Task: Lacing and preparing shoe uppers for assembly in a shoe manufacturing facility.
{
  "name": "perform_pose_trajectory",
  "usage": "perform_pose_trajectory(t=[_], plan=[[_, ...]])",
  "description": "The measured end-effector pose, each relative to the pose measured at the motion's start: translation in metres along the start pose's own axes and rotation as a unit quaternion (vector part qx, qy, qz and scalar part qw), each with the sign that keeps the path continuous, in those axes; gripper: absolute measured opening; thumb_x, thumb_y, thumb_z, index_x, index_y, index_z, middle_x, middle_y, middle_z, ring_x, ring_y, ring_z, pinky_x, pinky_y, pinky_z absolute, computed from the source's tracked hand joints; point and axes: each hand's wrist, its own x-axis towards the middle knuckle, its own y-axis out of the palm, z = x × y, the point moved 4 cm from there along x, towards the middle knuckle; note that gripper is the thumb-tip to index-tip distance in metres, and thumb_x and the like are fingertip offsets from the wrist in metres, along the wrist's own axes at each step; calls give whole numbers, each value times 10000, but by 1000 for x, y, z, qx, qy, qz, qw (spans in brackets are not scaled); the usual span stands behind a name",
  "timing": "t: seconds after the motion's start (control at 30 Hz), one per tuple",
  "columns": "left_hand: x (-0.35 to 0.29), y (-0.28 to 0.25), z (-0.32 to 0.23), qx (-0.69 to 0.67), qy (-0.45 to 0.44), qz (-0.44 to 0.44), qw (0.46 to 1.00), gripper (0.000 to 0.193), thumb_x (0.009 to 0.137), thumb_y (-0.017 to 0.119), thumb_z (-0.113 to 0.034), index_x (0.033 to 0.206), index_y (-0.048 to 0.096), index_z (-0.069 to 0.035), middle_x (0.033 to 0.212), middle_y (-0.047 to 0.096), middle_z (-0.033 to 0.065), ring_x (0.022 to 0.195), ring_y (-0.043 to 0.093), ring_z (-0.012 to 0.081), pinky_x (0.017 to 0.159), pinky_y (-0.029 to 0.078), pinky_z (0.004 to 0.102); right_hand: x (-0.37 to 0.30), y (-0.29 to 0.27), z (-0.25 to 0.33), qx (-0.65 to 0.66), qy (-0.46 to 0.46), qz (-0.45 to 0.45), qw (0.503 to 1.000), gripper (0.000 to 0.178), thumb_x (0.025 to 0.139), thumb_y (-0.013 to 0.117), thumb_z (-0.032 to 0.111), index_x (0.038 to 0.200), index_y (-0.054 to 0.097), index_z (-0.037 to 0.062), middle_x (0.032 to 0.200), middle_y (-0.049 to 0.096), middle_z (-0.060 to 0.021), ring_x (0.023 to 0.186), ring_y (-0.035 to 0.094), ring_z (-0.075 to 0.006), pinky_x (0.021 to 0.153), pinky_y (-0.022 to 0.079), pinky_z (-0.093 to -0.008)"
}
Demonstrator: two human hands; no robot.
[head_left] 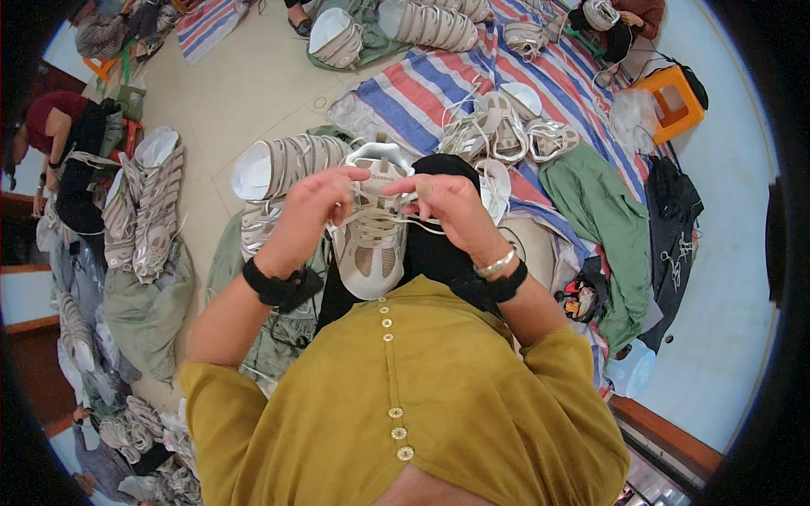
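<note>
A beige and white sneaker rests on my lap with its toe toward me and its tongue at the far end. Pale shoelaces cross its front in rows, and a loose length runs off to the right. Over the left side of the upper laces, my left hand is closed in a pinch on a lace, index finger pointing inward. Opposite it, my right hand pinches a lace at the right side, its index finger also pointing in. The fingers partly hide the lace ends.
Stacked sneakers lie just left of my lap. More laced shoes sit ahead right on a striped sheet. A green cloth and an orange stool are at the right. Co-workers sit at far left and far right.
</note>
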Motion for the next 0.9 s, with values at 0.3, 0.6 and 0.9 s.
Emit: perform_pose_trajectory(t=[0.3, 0.6, 0.9], plan=[[-4, 16, 22, -410, -124, 69, 901, 404, 977, 411, -344, 663, 444, -93, 622, 483, 4, 714, 612, 193, 744, 518, 385, 9, -4, -32, 201, 124, -18, 971, 413, 954, 491, 299, 608, 515, 74, 694, 606, -83, 707, 621, -215, 617, 501, -309], [-46, -234, 200, -452, -4, -431, 781, 131, 890, 563, -160, 833, 564, -43, 753, 604, 76, 738, 600, 194, 800, 528, 376, -69, -134, -25, 327, 42, -203, 922, 449, 919, 539, 291, 535, 356, 150, 534, 399, -1, 552, 434, -170, 576, 355, -300], [-143, -295, 202, -338, -45, -564, 752, 111, 905, 519, -140, 898, 546, -33, 865, 573, 71, 826, 571, 188, 847, 491, 338, -175, -275, -14, 343, -66, -543, 764, 325, 883, 587, 269, 604, 478, 142, 555, 463, -5, 627, 519, -178, 648, 390, -367]])
